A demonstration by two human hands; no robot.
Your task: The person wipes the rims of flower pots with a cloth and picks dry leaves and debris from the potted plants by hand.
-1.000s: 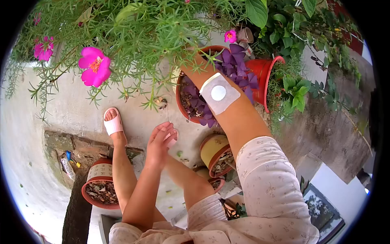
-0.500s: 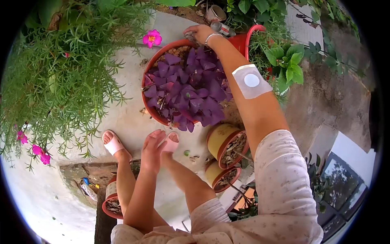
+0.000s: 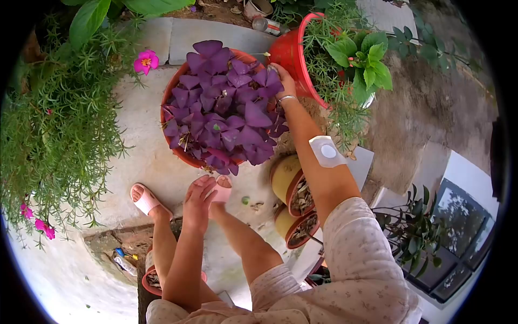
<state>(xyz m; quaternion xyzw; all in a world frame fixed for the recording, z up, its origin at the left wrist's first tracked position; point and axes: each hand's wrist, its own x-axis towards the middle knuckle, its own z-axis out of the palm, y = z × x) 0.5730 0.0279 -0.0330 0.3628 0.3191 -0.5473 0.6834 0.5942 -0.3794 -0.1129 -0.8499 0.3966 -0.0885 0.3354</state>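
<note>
A large purple-leaved plant grows in a round terracotta-coloured pot on the pale concrete. At the pot's right side, my right hand is closed by the rim, beside the leaves. A small greyish patch shows at its fingers, but I cannot make out what they hold. My left hand hangs above my pink slippers, just below the pot. Its fingers are stretched out and it holds nothing.
Just right of my right hand leans a red pot of green plants. Two tilted yellow pots lie below it. A crumpled can lies at the back. Trailing greenery with pink flowers covers the left side.
My right hand has moved from the pot's far rim round to its right side. The purple leaves now spread over the far rim, where soil showed before. My left hand's fingers have shifted slightly.
</note>
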